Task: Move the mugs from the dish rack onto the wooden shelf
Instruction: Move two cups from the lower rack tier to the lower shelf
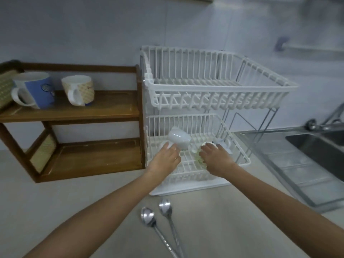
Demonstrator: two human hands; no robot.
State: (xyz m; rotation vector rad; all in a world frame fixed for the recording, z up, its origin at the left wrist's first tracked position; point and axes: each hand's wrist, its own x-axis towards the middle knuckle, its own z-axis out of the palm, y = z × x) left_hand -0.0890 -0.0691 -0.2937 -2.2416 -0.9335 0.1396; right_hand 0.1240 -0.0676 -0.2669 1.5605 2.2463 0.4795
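Observation:
The white two-tier dish rack [243, 86] stands right of the wooden shelf [104, 110]. Both my hands are inside the rack's lower tier. My left hand [165, 159] curls over a small white mug [163, 145] at the tier's left. My right hand [216, 159] grips a pale green-patterned mug [200, 158] lying on the wires. Between and behind the two hands, a larger white mug [179, 136] lies tilted. Behind my right hand, another white mug [224, 144] is partly hidden. A blue mug [40, 90] and a yellow-checked mug [81, 89] stand on the shelf's top board.
The rack's upper tier overhangs my hands. Two metal spoons [158, 216] lie on the counter in front of the rack. A steel sink [320, 146] with a draining board and a tap [316, 124] is at the right. The shelf's lower board [96, 157] holds nothing.

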